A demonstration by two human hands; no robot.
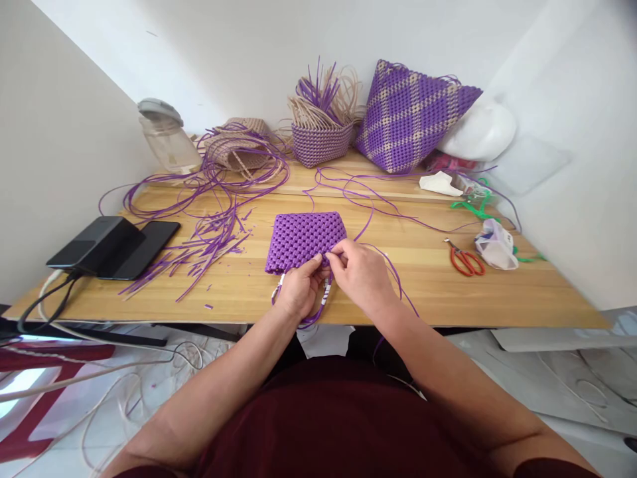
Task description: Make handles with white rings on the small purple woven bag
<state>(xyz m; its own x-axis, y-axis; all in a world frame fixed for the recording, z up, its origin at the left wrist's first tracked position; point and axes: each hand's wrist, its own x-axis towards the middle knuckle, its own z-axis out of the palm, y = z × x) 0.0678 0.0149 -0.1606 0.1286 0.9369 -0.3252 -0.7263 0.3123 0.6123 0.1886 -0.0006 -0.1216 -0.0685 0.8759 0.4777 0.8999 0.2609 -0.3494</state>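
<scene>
A small flat purple woven piece [303,239] lies on the wooden table [522,292] in front of me. My left hand [298,289] pinches its near edge, fingers closed on the weave. My right hand [361,275] pinches the same edge just to the right, fingertips meeting those of the left. A purple handle loop with white bands [324,299] hangs from the piece below my hands. A long purple strip [393,272] trails off past my right wrist.
Loose purple strips and cuttings [209,232] litter the left half. Red scissors [465,260] and a white bag [495,244] lie to the right. Two phones [112,245] sit far left. Half-woven baskets [321,133], a purple checked bag [408,116] and a jar [166,139] stand at the back.
</scene>
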